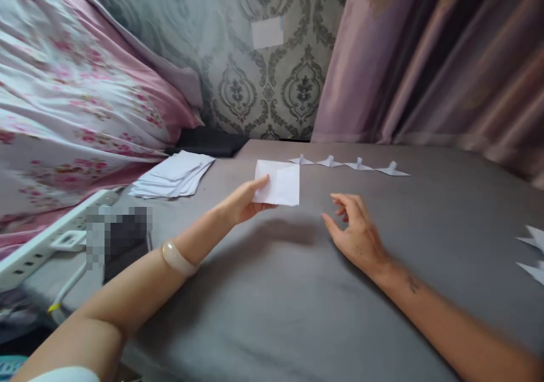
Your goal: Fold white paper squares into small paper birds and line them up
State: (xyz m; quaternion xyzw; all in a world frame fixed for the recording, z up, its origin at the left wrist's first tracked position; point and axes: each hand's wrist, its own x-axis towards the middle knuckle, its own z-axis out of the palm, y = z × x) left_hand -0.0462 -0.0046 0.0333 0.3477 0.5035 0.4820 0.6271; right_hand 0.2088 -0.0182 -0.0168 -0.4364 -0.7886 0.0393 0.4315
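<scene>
My left hand grips a square of white paper by its left side, thumb on top and fingers beneath. Faint crease lines run across the paper, which is held up above the grey surface. To the right of it, my right hand hovers with fingers curved and apart, holding nothing. Behind the hands, several folded white paper pieces stand in a row, each with a small upright tab. A stack of white paper sheets lies to the left of my left hand.
A grey cloth-covered surface spreads beneath. At left are a white power strip with a plug and cable, and a dark, partly blurred object. More folded paper lies at the right edge. Floral fabric and curtains hang at the sides.
</scene>
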